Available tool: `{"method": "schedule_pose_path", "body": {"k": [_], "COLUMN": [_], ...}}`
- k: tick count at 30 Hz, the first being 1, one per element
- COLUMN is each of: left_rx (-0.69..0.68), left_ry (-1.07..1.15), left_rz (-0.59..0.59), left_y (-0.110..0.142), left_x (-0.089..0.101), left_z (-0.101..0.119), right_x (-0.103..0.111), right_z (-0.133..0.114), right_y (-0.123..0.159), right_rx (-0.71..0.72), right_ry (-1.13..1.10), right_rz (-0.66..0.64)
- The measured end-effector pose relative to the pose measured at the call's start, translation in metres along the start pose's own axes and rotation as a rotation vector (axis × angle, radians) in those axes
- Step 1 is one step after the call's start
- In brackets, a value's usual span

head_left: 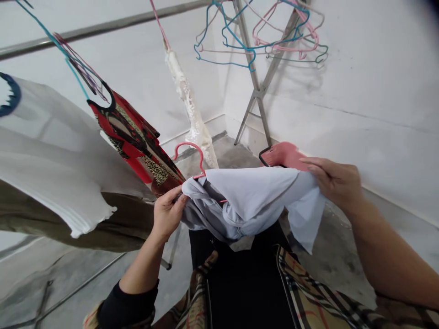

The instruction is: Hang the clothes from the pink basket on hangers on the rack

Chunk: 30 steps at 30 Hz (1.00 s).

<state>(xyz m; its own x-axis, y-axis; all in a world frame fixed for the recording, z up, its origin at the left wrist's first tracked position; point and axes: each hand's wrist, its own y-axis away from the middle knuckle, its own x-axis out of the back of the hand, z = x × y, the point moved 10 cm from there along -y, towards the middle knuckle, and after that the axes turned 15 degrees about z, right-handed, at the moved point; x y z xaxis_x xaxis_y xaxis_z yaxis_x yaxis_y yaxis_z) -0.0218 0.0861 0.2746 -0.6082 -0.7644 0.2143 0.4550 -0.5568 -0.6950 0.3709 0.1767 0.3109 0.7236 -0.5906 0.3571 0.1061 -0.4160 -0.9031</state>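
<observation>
A pale grey-blue garment point(257, 194) stretches between my two hands in front of my body; its exact kind is hard to tell. Inside its neck area sits a pink hanger point(200, 157), its hook standing up out of the cloth and its bar largely hidden. My left hand point(168, 210) pinches the garment's left shoulder, just beside the hook. At the far right end, my right hand point(334, 183) grips the edge of the cloth between thumb and fingers. One corner of the fabric hangs down below it.
A metal rack rail point(113, 28) carries a red patterned garment point(133, 141), a white top point(51, 151) and a cream lace piece point(187, 96). Blue, pink and green hangers point(247, 48) hang at the rack's crossed legs point(258, 91). Behind the cloth stands a pink plastic container point(283, 154).
</observation>
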Motion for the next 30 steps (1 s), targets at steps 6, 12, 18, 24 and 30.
{"method": "schedule_pose_path", "body": {"k": [6,12,18,24,30], "left_rx": [0.013,0.017,-0.167,-0.342,-0.098], "left_ry": [0.034,0.078,0.011,-0.175,-0.035], "left_rz": [-0.117,-0.203,-0.092,0.026,0.008], "left_y": [0.000,-0.001,-0.005,-0.012,-0.022], "left_x": [-0.015,-0.036,-0.039,-0.033,-0.036], "left_z": [0.013,0.021,0.036,0.049,0.008], "right_x": [0.010,-0.006,-0.005,0.018,0.064], "right_z": [-0.046,-0.068,-0.053,-0.039,0.007], "right_y": [-0.007,0.003,-0.002,-0.007,-0.008], "right_rx": [0.182,0.252,0.057,-0.030,-0.235], "right_ry": [0.077,-0.104,-0.139,-0.013,0.138], "right_rz": [0.004,-0.144,-0.204,-0.122,0.010]}}
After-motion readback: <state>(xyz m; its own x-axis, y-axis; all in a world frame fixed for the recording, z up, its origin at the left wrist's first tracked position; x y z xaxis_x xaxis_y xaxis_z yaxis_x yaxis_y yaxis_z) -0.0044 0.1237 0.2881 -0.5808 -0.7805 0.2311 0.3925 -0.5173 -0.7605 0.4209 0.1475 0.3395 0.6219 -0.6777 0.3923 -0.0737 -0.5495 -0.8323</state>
